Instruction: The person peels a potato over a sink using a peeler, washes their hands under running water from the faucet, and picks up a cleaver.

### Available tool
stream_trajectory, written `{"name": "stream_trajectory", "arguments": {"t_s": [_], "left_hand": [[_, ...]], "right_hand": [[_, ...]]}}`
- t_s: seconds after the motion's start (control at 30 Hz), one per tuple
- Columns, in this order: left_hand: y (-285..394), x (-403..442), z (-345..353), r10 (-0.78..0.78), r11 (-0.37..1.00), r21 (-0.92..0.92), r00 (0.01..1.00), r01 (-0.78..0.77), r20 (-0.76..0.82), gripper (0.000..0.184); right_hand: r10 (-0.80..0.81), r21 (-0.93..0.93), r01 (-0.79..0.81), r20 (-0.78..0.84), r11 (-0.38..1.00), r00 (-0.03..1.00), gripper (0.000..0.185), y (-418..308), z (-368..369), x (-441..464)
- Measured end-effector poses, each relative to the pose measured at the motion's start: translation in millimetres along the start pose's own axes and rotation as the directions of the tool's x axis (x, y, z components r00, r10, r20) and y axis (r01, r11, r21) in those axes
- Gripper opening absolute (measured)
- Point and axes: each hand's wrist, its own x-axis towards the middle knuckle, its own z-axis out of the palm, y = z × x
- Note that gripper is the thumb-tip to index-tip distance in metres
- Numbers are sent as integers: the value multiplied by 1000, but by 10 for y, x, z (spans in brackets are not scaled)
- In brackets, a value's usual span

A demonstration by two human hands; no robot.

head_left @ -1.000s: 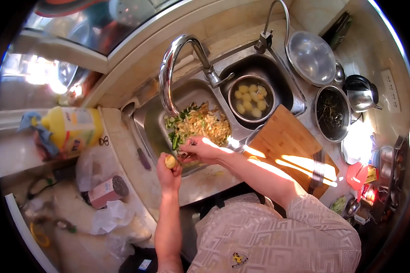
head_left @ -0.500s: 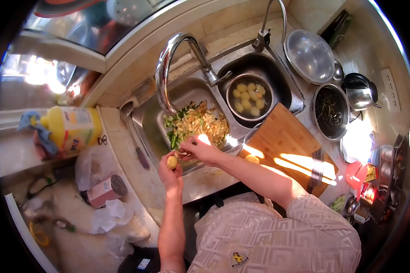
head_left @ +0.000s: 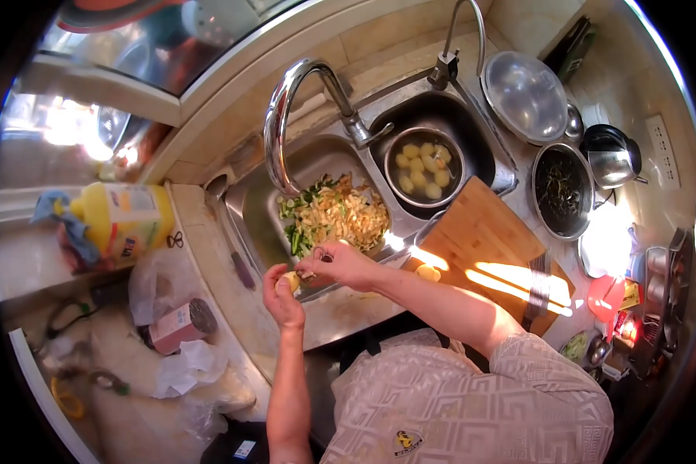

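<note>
My left hand (head_left: 284,300) is closed round a small peeled yellow potato (head_left: 291,281) at the front edge of the left sink basin. Close beside it, my right hand (head_left: 339,264) is pinched on a small tool (head_left: 322,255) with a dark ring-like handle; its working end by the potato is mostly hidden. Behind my hands, a heap of pale peelings and green scraps (head_left: 340,213) lies in the left basin. A metal bowl (head_left: 461,166) of peeled potatoes in water stands in the right basin. Another peeled potato (head_left: 428,272) lies by the cutting board's left edge.
A chrome faucet (head_left: 274,127) arches over the left basin. The wooden cutting board (head_left: 483,232) leans over the right front of the sink. Farther right are a bowl of dark greens (head_left: 562,189) and a kettle (head_left: 612,166). A ladle (head_left: 240,267) and yellow jug (head_left: 127,220) are at the left.
My right hand has shifted slightly down toward the potato. My left hand has turned and moved a little left, covering more of the potato.
</note>
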Motion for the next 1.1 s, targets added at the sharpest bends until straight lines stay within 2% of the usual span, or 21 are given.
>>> {"name": "stream_trajectory", "arguments": {"t_s": [0.07,0.1,0.13,0.17,0.23,0.27,0.37,0.43,0.47,0.5,0.53,0.6,0.67,0.73,0.8,0.87,0.93,1.0,1.03,1.07,1.1], "left_hand": [[34,-7,9,1,997,73,1000,-1,-6,23],[69,-10,14,1,989,146,1000,0,-11,22],[79,-1,8,1,989,145,1000,1,-12,22],[82,11,-12,-33,993,113,999,33,-3,22],[57,3,-43,-66,994,82,998,66,3,22],[9,12,-34,-18,995,102,1000,17,5,21],[40,-3,-4,78,971,225,996,-86,44,21],[43,-28,44,127,938,315,989,-146,79,22],[21,-24,55,264,904,326,961,-276,81,22],[26,-14,47,398,850,342,914,-401,84,23],[43,-21,28,397,849,343,914,-401,85,23],[88,-19,19,360,887,275,929,-371,92,26],[34,14,-26,416,836,340,902,-430,118,26],[96,34,-26,542,601,521,788,-606,292,27],[19,39,1,573,598,492,767,-633,290,27],[-75,9,90,217,952,214,976,-216,21,28],[-178,58,180,221,966,153,973,-210,-61,26],[-247,142,149,-376,907,-268,912,326,-164,21],[-178,149,219,-422,879,-308,895,365,-145,18],[-177,166,266,-420,877,-318,897,361,-140,18],[-187,141,312,-431,865,-295,902,406,-24,18]], "right_hand": [[-223,-365,244,100,899,970,25,18,58,-24],[-249,-477,239,45,846,968,27,-24,109,-43],[-248,-477,239,45,846,968,27,-35,91,-35],[-106,-222,98,-25,970,994,25,-38,59,-23],[75,238,-72,-6,969,997,23,9,-33,31],[73,234,-70,-3,970,997,23,43,-49,46],[-85,-144,89,31,986,996,24,135,12,25],[-70,-195,69,1,978,998,23,117,7,16],[-53,-248,48,-14,968,998,23,92,9,17],[45,-26,-45,13,999,999,21,56,-13,-9],[46,-24,-45,13,999,999,21,73,-12,-8],[151,226,-137,-43,964,988,23,63,-18,10],[136,156,-129,-33,979,990,22,71,47,-25],[-34,-63,32,-32,998,999,22,136,89,-13],[-41,-57,40,-21,998,999,21,132,55,14],[140,224,-124,-59,967,988,22,153,12,90],[151,296,-130,-51,946,987,19,185,-76,173],[91,489,-37,-87,871,992,15,277,-341,337],[85,324,-24,-177,946,981,13,277,-396,422],[-39,-513,-159,-354,844,934,19,257,-539,426],[-299,-902,-37,-181,431,937,19,399,-707,481]]}}
